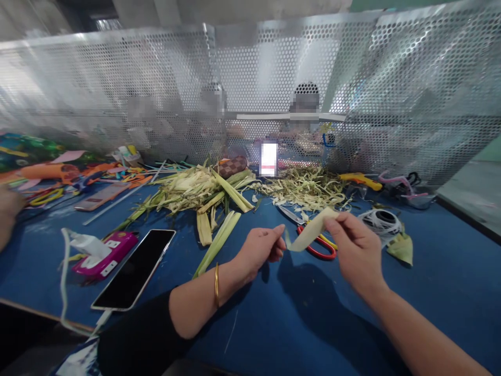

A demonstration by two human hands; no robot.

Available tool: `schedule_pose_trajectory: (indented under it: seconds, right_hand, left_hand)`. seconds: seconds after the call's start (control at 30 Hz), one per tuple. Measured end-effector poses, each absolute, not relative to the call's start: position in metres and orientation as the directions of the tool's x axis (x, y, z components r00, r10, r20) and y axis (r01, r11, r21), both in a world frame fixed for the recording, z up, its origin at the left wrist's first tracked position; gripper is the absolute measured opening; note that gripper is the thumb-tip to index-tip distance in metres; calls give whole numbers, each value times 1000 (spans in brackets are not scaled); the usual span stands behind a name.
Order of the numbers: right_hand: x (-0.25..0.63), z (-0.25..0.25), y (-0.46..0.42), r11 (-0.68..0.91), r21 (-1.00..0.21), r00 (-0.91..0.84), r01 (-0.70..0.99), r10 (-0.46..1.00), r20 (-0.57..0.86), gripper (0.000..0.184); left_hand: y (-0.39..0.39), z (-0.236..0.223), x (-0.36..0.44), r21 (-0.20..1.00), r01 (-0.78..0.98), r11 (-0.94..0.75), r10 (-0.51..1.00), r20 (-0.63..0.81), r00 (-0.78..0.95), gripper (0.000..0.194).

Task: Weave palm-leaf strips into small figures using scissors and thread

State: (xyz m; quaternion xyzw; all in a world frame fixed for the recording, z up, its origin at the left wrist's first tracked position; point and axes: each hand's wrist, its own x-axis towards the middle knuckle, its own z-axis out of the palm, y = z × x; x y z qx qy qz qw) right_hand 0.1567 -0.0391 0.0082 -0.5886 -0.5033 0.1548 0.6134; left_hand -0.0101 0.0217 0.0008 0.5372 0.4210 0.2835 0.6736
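Black sleeve and bare forearms come in from the bottom edge, framing a pale husk strip held up above the tabletop between the two hands. The right hand pinches its broad end between thumb and fingers; the left hand, a gold bangle at its wrist, has thumb and forefinger closed on the thin, curling end. Just behind and below the strip lie red-handled scissors, their blades pointing away. Blue tabletop gives open room between the forearms, shaded by the hands. Right of the right hand sit a white cord coil and a husk scrap, short of the table's dark right edge. Left of the left arm, a smartphone lies beside a magenta power strip. Husk leaves and shreds bound the far side, before a perforated metal screen.
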Motion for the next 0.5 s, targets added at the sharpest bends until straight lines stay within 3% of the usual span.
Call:
schedule_pose_trajectory:
  seconds: [0.07,0.13,0.2,0.3,0.5]
  right_hand:
    - [157,14,-40,176,-968,442,179,865,239,29]
    - [155,17,-39,50,-999,266,3,963,49,34]
    - [150,17,-38,-43,-998,92,-35,995,-46,36]
    - [143,13,-35,-41,-999,19,3,999,-41,35]
    - [140,3,-33,-57,-995,49,80,997,-53,33]
  left_hand:
    - [23,3,-10,990,15,139,900,-133,414,41]
    - [22,6,-10,992,-49,116,892,-82,444,35]
    - [20,8,-9,979,-111,173,849,-91,520,37]
    - [16,9,-8,957,-140,256,797,-127,590,41]
    - [17,5,-8,968,-104,229,858,-150,491,28]
